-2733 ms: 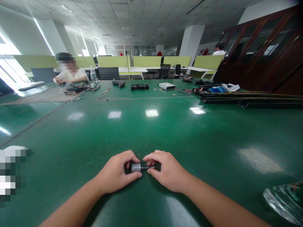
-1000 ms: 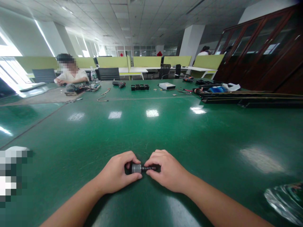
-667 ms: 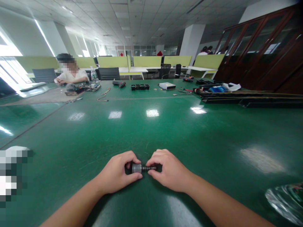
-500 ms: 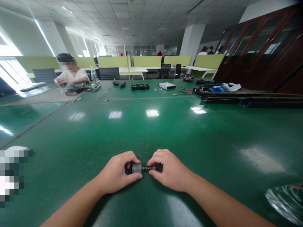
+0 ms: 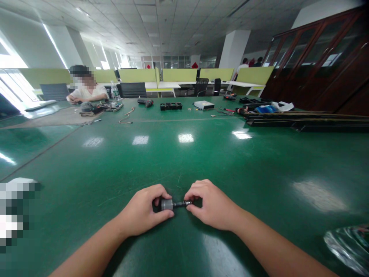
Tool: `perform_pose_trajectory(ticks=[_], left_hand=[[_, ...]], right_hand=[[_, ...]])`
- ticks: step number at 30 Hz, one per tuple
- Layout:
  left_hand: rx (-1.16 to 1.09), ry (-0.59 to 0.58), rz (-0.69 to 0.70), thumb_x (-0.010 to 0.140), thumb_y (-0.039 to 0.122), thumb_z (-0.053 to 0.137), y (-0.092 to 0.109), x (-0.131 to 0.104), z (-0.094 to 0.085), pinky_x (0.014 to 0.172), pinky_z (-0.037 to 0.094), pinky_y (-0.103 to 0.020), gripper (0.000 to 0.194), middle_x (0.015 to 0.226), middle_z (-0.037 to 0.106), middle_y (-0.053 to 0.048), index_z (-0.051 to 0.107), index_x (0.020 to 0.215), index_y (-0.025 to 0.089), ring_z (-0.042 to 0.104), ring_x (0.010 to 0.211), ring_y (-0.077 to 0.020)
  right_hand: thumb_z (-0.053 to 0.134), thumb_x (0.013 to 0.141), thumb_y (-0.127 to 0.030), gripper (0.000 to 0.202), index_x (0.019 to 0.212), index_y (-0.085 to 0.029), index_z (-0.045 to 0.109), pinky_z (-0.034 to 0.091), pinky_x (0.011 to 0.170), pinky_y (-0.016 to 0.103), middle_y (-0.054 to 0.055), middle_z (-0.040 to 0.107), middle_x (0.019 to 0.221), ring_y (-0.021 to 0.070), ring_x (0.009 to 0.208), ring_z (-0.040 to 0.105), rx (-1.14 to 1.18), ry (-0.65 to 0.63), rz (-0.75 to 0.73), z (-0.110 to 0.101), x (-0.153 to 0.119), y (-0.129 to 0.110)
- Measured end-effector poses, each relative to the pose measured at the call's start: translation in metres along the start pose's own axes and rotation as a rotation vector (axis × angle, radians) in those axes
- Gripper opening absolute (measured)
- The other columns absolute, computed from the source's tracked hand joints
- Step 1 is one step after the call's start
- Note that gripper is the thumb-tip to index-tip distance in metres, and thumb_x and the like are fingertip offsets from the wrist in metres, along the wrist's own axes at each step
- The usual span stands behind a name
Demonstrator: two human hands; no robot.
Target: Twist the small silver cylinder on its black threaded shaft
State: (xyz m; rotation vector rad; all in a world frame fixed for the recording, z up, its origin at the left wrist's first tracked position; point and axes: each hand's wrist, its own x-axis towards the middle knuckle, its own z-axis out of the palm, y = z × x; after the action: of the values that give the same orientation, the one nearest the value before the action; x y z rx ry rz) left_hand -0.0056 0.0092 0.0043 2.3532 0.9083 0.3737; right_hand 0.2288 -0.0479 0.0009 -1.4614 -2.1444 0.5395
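Observation:
Near the front middle of the green table (image 5: 184, 161) is a small metal part: a grey cylinder (image 5: 167, 204) with a thin dark shaft (image 5: 178, 204) pointing right. My left hand (image 5: 144, 209) is wrapped round the cylinder, thumb in front and fingers behind. At the shaft's right end, the thumb and forefinger of my right hand (image 5: 211, 206) pinch the tip (image 5: 188, 202). Between the two hands the middle of the shaft shows bare.
Along the far side lie a power tool (image 5: 145, 102), a black bracket (image 5: 171, 106), a silver box (image 5: 204, 104) and long black rails (image 5: 305, 119). A person (image 5: 88, 86) sits at the far left. Clear plastic (image 5: 350, 246) lies at the right edge.
My right hand has moved a little to the right along the shaft, to its tip, and more of the shaft shows. My left hand has stayed on the cylinder.

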Motion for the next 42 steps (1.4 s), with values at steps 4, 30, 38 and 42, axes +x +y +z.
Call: perform_pose_trajectory(ticks=[4, 30, 38, 42], left_hand=[[0.004, 0.002, -0.007, 0.078, 0.033, 0.074, -0.002, -0.001, 0.0, 0.067, 0.041, -0.026, 0.022, 0.085, 0.063, 0.001, 0.063, 0.094, 0.021, 0.057, 0.074, -0.0162], [0.022, -0.013, 0.022, 0.087, 0.031, 0.063, 0.001, 0.0, -0.002, 0.067, 0.041, -0.026, 0.016, 0.083, 0.062, 0.0, 0.064, 0.1, 0.022, 0.056, 0.074, -0.0155], [0.007, -0.01, -0.003, 0.079, 0.031, 0.07, 0.002, 0.001, -0.002, 0.065, 0.041, -0.025, 0.018, 0.082, 0.063, 0.0, 0.065, 0.093, 0.021, 0.056, 0.072, -0.0156], [0.009, -0.001, -0.032, 0.074, 0.03, 0.074, 0.002, 0.001, -0.001, 0.065, 0.041, -0.025, 0.021, 0.08, 0.062, 0.001, 0.066, 0.091, 0.02, 0.056, 0.072, -0.0157]], right_hand=[[0.069, 0.075, -0.016, 0.008, 0.08, -0.022, 0.071, 0.036, 0.078, 0.032, -0.002, 0.067, 0.077, 0.0154, 0.077, 0.058, -0.091, -0.007, 0.063, -0.009, -0.001, 0.007], [0.071, 0.081, -0.014, 0.022, 0.101, -0.022, 0.069, 0.042, 0.078, 0.031, 0.0, 0.069, 0.085, 0.0156, 0.081, 0.06, 0.155, 0.072, -0.007, 0.015, 0.002, -0.009], [0.071, 0.082, -0.019, 0.008, 0.09, -0.021, 0.069, 0.039, 0.079, 0.032, 0.0, 0.069, 0.083, 0.0162, 0.082, 0.058, 0.105, 0.04, -0.054, 0.014, 0.002, -0.012], [0.075, 0.077, -0.016, 0.015, 0.09, -0.021, 0.069, 0.039, 0.08, 0.032, -0.001, 0.069, 0.086, 0.0158, 0.084, 0.058, 0.096, 0.032, -0.051, 0.015, 0.002, -0.012]])
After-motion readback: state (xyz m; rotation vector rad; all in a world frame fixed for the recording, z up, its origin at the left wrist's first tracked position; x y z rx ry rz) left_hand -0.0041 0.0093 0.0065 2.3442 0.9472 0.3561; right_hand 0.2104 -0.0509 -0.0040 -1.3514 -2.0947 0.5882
